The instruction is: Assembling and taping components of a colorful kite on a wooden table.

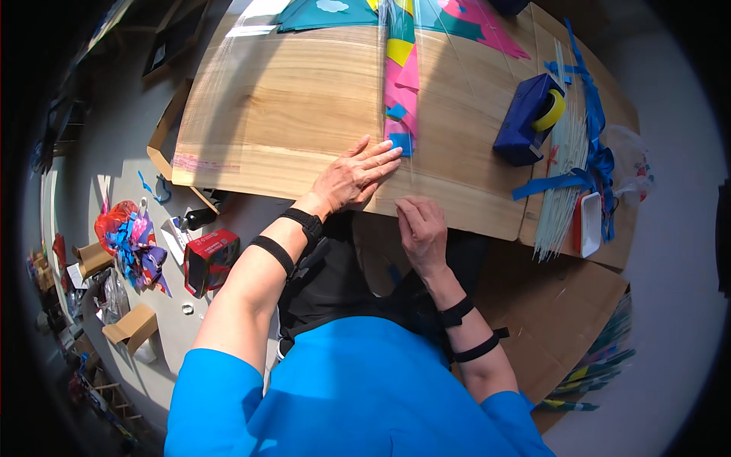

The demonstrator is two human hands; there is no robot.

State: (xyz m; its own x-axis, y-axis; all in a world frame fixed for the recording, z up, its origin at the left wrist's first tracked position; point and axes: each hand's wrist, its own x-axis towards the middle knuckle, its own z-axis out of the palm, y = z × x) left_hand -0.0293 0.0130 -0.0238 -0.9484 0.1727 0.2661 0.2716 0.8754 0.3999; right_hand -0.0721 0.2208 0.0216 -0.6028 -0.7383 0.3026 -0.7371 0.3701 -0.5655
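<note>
We see a clear plastic sleeve (396, 91) holding a folded, multicoloured kite-like sheet lying lengthwise down the middle of the wooden board (282, 99), running from the far edge to the near edge. Our left hand (355, 177) lies flat and spread on the board with its fingertips pressing the near end of the sleeve, beside a small blue patch on the sheet; it grips nothing. Our right hand (421, 228) sits just beside it at the near edge of the board, fingers curled down onto the clear plastic where it overhangs; whether it pinches the film we cannot tell. The two hands are close but not touching. Toward the right edge of the board stands a dark blue tape dispenser (527, 119) with a yellow roll, and beyond it a bundle of thin pale rods (563, 183) tangled with blue ribbon (590, 122), with a small red and white box (587, 223) at its near end. On the floor off the left edge lie a red carton (210, 260), a heap of coloured scraps (137, 247) and brown cardboard boxes (133, 326).
</note>
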